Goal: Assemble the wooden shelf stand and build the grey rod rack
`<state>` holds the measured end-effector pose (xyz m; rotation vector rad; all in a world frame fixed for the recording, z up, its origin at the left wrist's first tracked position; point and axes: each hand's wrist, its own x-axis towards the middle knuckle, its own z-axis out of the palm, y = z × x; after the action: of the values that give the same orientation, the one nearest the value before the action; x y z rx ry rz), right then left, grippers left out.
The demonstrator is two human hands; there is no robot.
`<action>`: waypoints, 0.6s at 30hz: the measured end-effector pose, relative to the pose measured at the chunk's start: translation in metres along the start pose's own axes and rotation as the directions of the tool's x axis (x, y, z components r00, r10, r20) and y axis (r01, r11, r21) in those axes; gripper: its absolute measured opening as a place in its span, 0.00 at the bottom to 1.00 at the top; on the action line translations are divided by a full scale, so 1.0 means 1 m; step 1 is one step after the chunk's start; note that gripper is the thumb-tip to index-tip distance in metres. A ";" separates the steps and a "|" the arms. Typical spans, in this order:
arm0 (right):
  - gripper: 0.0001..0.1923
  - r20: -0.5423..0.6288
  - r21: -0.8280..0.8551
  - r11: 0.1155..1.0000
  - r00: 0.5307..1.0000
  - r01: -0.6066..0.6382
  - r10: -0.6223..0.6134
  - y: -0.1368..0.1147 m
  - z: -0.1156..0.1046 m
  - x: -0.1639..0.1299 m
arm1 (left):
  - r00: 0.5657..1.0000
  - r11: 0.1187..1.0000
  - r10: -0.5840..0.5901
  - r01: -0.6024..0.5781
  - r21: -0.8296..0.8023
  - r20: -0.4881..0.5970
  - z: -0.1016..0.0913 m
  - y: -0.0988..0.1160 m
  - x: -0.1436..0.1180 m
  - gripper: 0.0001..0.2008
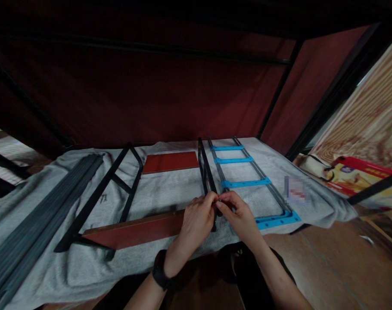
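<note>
From where I stand, the left hand (196,221) and right hand (239,213) meet above the near end of the right black frame (209,173). The fingers of each are bunched tip to tip, as if around something tiny; I cannot tell whether they pinch anything. That frame lies on the grey cloth (170,189), between the blue-runged rack (246,183) to its right and two red-brown boards to its left: the near board (138,230), partly behind the left hand, and the far board (170,162). Farther left lie the left black frame (94,198) and long dark strips (50,215).
</note>
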<state>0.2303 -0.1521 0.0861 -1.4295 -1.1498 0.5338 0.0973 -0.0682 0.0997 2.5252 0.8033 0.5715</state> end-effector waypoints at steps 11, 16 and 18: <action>0.16 -0.165 0.177 0.978 0.976 -0.114 0.144 0.017 -0.024 0.014 | 0.999 0.991 0.048 -0.049 -0.127 -0.011 -0.005 -0.003 0.000 0.15; 0.20 -0.057 0.449 0.851 0.942 -0.272 0.331 0.040 -0.032 0.007 | 0.996 0.980 0.087 -0.087 -0.182 -0.006 -0.007 -0.007 0.001 0.14; 0.18 -0.009 0.485 0.822 0.938 -0.298 0.345 0.047 -0.026 0.002 | 0.998 0.974 0.061 -0.060 -0.218 0.000 -0.009 -0.008 0.001 0.15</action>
<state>0.2688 -0.1554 0.0492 -1.1964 -0.6301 0.9095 0.0897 -0.0591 0.1034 2.3550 0.6263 0.6342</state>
